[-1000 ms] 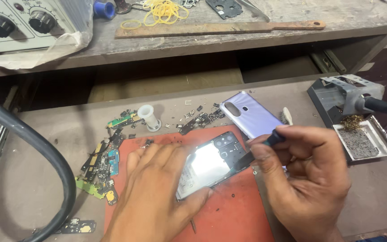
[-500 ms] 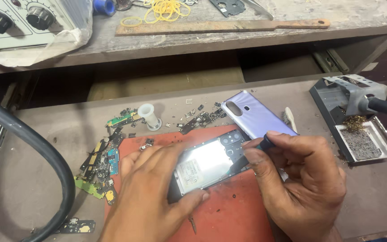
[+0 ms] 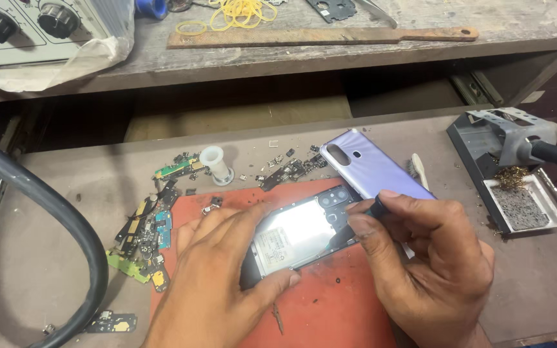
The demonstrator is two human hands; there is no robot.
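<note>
The opened black phone's glossy silvery battery face [image 3: 294, 235] glared on the matt, gritty red rubber mat [image 3: 330, 303], beside a smooth satin lilac plastic back cover [image 3: 372, 169], on the bench's dull, scuffed brown top [image 3: 53, 187].

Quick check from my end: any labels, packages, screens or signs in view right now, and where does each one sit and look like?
Battery label: pale, glare-washed rectangle inside the opened phone on the red mat, between the left hand and right hand.
Instrument panel: grey face with two black knobs, shelf top left.
Plastic wrap: clear sheet under that instrument.
No screens or signs are visible.
</note>
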